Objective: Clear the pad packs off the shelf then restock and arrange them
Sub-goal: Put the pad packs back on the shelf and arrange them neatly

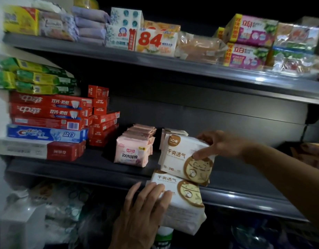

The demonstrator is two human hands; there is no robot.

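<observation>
On the middle shelf (245, 177), right of centre, the right hand (221, 144) pinches the upper white pad pack (180, 159) by its top right corner, with the thumb out of sight behind it and the index finger stretched across the printed front. That pack stands tilted at the shelf's front, with more white packs (173, 133) lined up just behind it. Below, in front of the shelf lip, the left hand (142, 209) grips the lower white pad pack (184, 200), fingers curled over its left side, and its top edge touches the upper pack's bottom edge. Whether the upper pack is going in or coming out, I cannot tell. Either way, it needs a fuller grip than a corner pinch, because these soft wrappers sag and twist. Keep it square to the row and lift it over the raised front lip rather than dragging it. The left hand should keep its pack low and clear so the two don't snag. As for room, the pink pad packs (131, 151) stand just beside to the left with a narrow dark gap between. The toothpaste boxes (47, 112) are stacked further left, so there's little slack that way. To the right the shelf runs bare and wide. The upper shelf (173, 63) overhangs well above, so headroom looks generous.
</observation>
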